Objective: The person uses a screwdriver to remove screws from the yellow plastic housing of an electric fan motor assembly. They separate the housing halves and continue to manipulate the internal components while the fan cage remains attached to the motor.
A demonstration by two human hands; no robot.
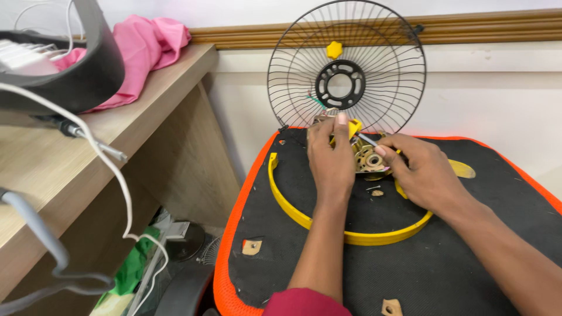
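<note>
A small fan motor [369,158] with brass-coloured metal parts sits on a black padded seat [445,257] with an orange edge. My left hand [331,155] grips the motor's left side, with a yellow plastic piece [353,127] sticking up beside its fingers. My right hand [421,172] holds a thin silver tool [367,139] whose tip touches the motor's top. A yellow plastic ring [293,208] lies on the seat around both hands. Behind, a black wire fan guard [346,67] leans upright against the wall, carrying a yellow knob [334,50].
Small loose screws [374,190] and tan wooden bits [252,247] lie on the seat. A wooden desk [88,152] stands to the left with pink cloth [149,50], a dark curved object [76,64] and white cables [111,169]. Clutter lies on the floor below.
</note>
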